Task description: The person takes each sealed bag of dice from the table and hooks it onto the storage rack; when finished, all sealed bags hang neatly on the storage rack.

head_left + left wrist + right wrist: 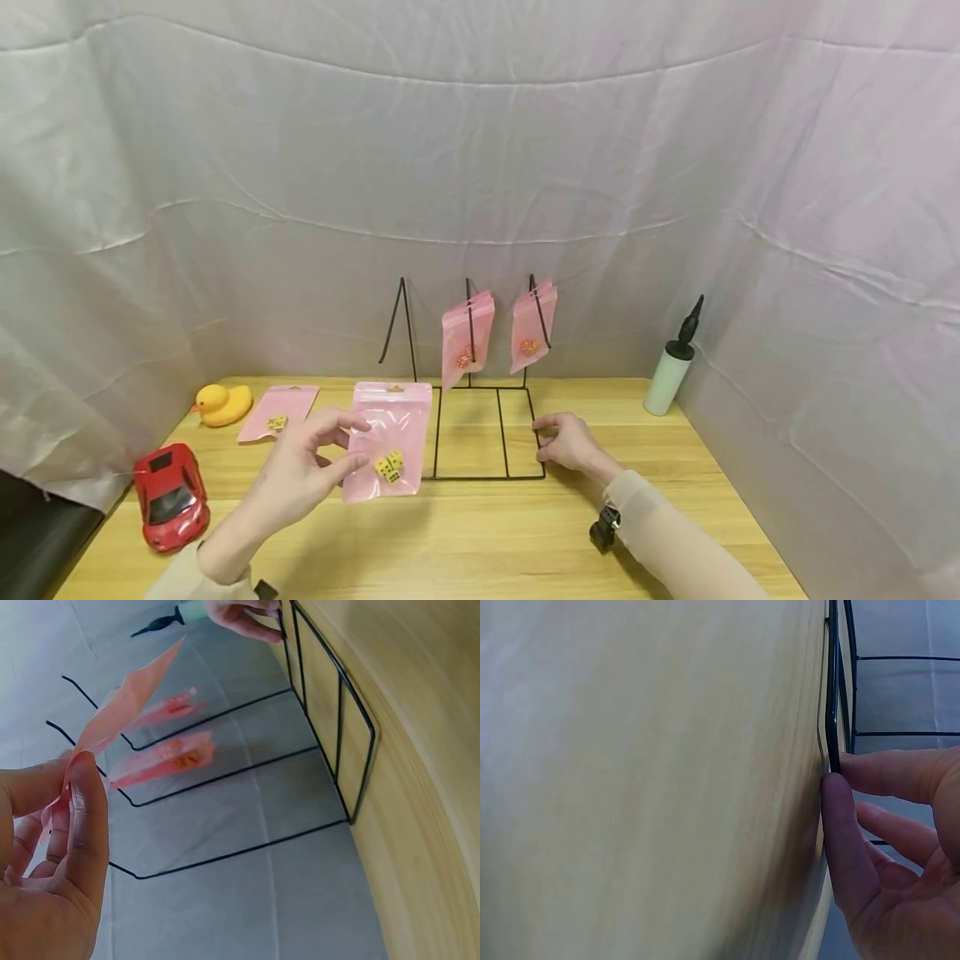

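Observation:
My left hand pinches a pink zip bag by its left edge, thumb and fingers on either side in the left wrist view. Two or three yellow dice show at the bag's bottom. A black wire rack with three upright hooks stands on the table. Pink bags with orange dice hang on two hooks, the middle bag and the right bag; the left hook is bare. My right hand holds the rack's right base wire between thumb and finger, also seen in the right wrist view.
Another pink bag with yellow dice lies flat at the left. A yellow rubber duck and a red toy car are near it. A pale green hand pump stands at the right. Grey cloth encloses the table.

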### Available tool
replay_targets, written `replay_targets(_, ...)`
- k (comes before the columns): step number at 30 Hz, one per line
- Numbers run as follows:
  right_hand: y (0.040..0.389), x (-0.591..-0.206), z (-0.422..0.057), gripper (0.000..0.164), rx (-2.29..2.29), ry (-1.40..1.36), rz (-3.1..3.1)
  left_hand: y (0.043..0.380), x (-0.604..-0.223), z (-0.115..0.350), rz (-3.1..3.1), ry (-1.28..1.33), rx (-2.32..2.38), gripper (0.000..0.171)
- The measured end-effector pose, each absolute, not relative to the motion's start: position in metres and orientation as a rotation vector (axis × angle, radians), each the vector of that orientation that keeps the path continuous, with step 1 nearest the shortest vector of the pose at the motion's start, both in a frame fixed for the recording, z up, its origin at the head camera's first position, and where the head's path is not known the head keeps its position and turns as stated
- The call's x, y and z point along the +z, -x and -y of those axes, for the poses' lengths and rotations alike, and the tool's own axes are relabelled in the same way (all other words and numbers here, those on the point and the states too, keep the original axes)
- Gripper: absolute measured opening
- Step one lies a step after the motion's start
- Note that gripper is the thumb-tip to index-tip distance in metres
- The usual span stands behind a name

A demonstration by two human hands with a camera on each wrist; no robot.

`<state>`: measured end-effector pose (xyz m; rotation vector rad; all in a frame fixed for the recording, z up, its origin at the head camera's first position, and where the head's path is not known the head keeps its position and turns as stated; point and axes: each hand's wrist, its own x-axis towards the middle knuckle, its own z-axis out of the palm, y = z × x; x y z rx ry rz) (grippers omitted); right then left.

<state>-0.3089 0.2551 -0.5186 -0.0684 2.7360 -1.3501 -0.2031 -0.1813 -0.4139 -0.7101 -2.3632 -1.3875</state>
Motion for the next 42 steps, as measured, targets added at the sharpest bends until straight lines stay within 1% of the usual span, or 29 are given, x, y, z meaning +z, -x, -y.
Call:
replay_targets(12,0.31,-0.519,-0.256,0.056,-1.324,0.065,-2.756,0.199,-0.408,0.175,2.077,0.89,-1.462,0.045)
replay_targets(16,0.31,-0.519,-0.256,0.056,-1.325,0.069,-2.759,0.201,-0.407,0.175,2.009,0.937,-1.503,0.046)
replay_targets(35,0.31,-0.52,-0.255,0.058,-1.33,0.047,-2.747,0.217,-0.408,0.178,1.917,0.919,-1.609,0.043)
replay_targets(42,0.309,-0.519,-0.255,0.058,-1.331,0.048,-2.747,0.221,-0.411,0.178,1.946,0.875,-1.592,0.041)
